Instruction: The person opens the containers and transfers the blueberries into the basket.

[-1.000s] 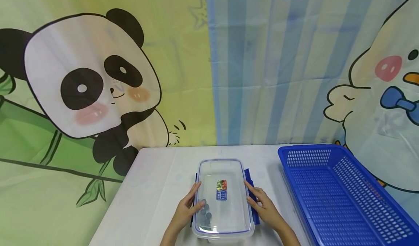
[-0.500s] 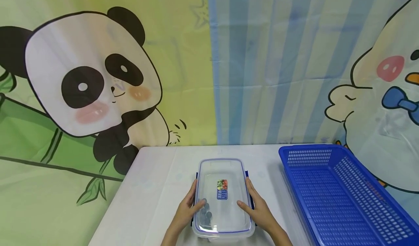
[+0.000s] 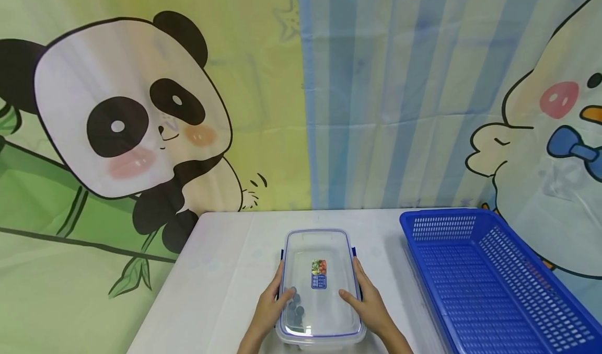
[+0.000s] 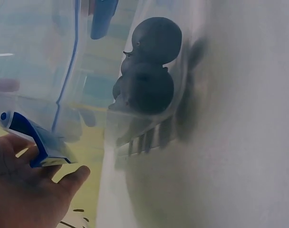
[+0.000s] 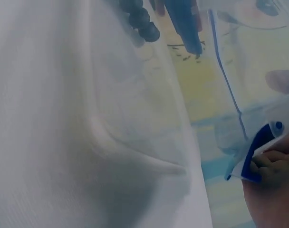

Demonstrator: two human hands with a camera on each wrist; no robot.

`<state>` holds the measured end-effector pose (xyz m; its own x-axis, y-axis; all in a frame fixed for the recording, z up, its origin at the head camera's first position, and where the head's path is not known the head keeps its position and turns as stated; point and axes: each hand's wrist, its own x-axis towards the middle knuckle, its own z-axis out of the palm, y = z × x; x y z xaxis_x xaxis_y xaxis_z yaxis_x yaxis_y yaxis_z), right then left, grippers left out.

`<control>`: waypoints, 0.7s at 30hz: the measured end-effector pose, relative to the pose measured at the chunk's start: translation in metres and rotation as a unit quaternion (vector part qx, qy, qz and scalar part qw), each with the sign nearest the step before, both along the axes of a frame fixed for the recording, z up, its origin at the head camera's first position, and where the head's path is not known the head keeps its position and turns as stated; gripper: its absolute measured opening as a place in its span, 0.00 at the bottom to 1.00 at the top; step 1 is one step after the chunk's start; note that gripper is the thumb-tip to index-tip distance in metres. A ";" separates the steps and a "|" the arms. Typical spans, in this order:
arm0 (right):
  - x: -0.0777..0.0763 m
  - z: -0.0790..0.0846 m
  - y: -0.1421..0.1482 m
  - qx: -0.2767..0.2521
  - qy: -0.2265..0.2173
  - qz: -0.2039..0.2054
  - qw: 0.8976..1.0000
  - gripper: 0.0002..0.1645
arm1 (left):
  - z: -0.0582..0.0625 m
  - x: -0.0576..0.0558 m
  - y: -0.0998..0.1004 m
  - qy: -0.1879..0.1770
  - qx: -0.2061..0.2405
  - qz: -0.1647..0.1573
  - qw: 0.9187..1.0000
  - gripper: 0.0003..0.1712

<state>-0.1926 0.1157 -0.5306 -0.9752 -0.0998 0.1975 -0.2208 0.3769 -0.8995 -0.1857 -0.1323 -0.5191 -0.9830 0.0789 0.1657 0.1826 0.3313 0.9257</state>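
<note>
A clear plastic food container [image 3: 324, 317] with a blue-lined lid [image 3: 320, 244] stands on the white table between my hands. Several dark round things [image 4: 156, 40], like blueberries, lie at its left side. My left hand [image 3: 269, 307] holds the left side, thumb over the lid's edge and fingers down at a blue side clip [image 4: 33, 135]. Opposite it, my right hand [image 3: 369, 304] grips the right side the same way; in the right wrist view its fingers are curled at another blue clip [image 5: 253, 154], which slants outward there.
To the right stands a large blue perforated plastic basket [image 3: 442, 291]. Behind the white table [image 3: 221, 275] hangs a curtain [image 3: 263, 108] printed with a panda and a white bird. A fruit-picture label [image 3: 319, 274] is on the lid.
My right hand has come inward, its thumb now over the lid. The right-hand blue clip, which stuck out wide a second ago, now sits closer to the container. The left hand barely shifts.
</note>
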 end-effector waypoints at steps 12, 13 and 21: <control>0.004 -0.001 -0.010 -0.136 -0.048 0.000 0.990 0.49 | -0.020 -0.009 0.007 0.033 0.043 0.044 0.998 0.38; 0.004 -0.001 -0.011 -0.140 -0.056 -0.001 0.989 0.49 | -0.020 -0.009 0.008 0.034 0.052 0.050 0.997 0.38; 0.004 0.005 -0.015 -0.166 -0.084 -0.005 0.982 0.51 | -0.015 -0.010 0.013 0.005 0.098 0.067 0.993 0.37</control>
<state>-0.1882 0.1007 -0.5258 -0.9975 -0.0475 0.0529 -0.0556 0.0571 -0.9968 -0.1955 -0.1188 -0.5345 -0.9808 -0.0869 0.1745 0.1584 0.1662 0.9733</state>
